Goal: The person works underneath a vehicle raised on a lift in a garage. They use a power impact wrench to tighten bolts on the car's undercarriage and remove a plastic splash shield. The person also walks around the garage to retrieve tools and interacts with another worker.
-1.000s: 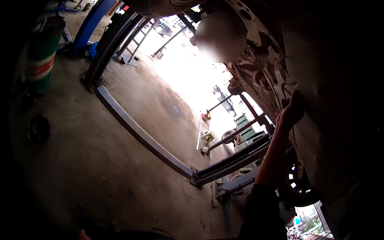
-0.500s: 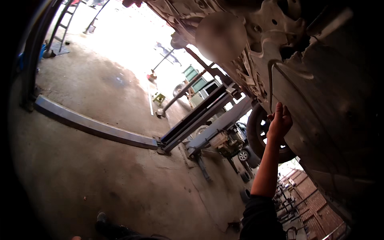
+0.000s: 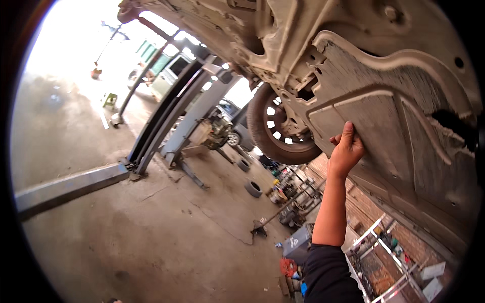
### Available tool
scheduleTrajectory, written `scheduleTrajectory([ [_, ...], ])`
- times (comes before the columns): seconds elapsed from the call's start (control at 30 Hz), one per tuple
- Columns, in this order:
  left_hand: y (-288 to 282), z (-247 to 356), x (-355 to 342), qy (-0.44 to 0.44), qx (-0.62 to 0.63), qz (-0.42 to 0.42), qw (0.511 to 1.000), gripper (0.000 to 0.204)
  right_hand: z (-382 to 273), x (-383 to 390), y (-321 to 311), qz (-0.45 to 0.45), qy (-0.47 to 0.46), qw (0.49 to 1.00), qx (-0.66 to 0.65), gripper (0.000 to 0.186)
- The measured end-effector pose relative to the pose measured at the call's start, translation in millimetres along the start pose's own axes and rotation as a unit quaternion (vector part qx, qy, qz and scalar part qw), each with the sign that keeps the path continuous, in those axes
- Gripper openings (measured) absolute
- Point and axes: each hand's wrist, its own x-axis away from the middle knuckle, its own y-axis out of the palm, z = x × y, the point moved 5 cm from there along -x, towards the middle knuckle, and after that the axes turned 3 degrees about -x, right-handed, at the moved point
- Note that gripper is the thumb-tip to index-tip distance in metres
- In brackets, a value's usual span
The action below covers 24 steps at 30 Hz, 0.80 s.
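My right hand (image 3: 346, 150) is raised against the underside of a lifted car. Its thumb points up along a grey-brown undertray panel (image 3: 376, 118), and the other fingers are curled. Whatever they may hold is hidden. The panel has moulded ridges, a ragged left edge and a dark torn gap at its right. A bare metal subframe (image 3: 283, 45) lies above it. Left of the hand hangs a car wheel (image 3: 275, 123) with a slotted rim. My left hand does not show clearly; a tiny sliver at the lower edge is too small to identify.
A blue-grey lift post (image 3: 174, 129) stands left of the wheel, its base beam (image 3: 70, 187) crossing the floor. A loose tyre (image 3: 253, 189), a grey bin (image 3: 298, 243) and a metal rack (image 3: 381, 252) with clutter lie below. A green stool (image 3: 109, 99) stands farther off.
My view has swung to the right, so the post and wheel sit farther left. More of the undertray and the cluttered floor shows. My right hand stays raised at the panel.
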Motion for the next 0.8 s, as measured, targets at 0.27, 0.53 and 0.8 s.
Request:
scheduleTrajectory([
  [0.27, -20.1, -45.7, -120.7, 0.117, -0.111, -0.259, 0.952, 0.034, -7.8, 0.5, 6.4, 0.058, 0.064, 0.996, 0.033, 0.044],
  [0.53, -73.2, -167.1, -191.5, 0.225, -0.082, -0.263, 0.935, 0.027, -23.4, 26.7, -13.3, 0.084, 0.07, 0.988, 0.106, 0.042],
  [0.8, -80.1, -71.1, -284.5, 0.413, -0.148, -0.325, 0.838, 0.028, -147.0, 33.9, 63.3, -0.083, -0.138, 0.925, 0.344, 0.036],
])
